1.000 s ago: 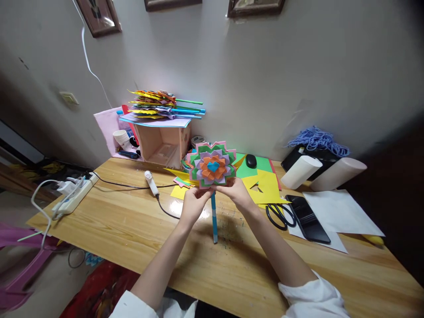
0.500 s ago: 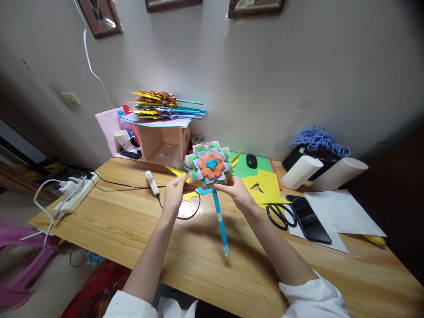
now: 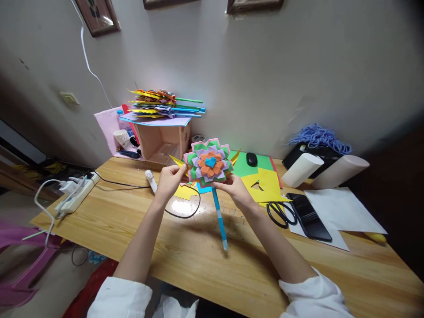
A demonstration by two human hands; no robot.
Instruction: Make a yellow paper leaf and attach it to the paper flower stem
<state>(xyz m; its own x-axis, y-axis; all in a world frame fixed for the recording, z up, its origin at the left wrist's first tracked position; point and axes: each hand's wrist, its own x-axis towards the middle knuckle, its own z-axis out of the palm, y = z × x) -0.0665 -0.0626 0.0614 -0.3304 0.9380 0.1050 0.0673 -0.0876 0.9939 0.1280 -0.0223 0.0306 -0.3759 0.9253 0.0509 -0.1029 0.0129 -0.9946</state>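
A layered paper flower (image 3: 209, 163) is held up over the table, its face turned toward me. Pink, green, lilac and orange petals ring a blue heart at its centre, and yellow points stick out at both sides. From beneath it a blue stick (image 3: 219, 218) with pale bands slants down. My left hand (image 3: 170, 180) pinches the flower's left edge between thumb and fingers. On the lower right edge, my right hand (image 3: 233, 186) grips it, thumb in front near the top of the stick. The fingers behind the petals are partly hidden.
Black-handled scissors (image 3: 280, 215) and a phone (image 3: 309, 216) lie right, near white paper (image 3: 346, 211). Behind are cut yellow paper (image 3: 270, 187), a mouse (image 3: 251, 159) and paper rolls (image 3: 303, 170). More paper flowers (image 3: 154, 104) top a box (image 3: 162, 141). A power strip (image 3: 76, 194) sits left.
My left hand has shifted slightly left and up along the flower's edge. The flower has tilted a little, and scraps of coloured paper behind it show more.
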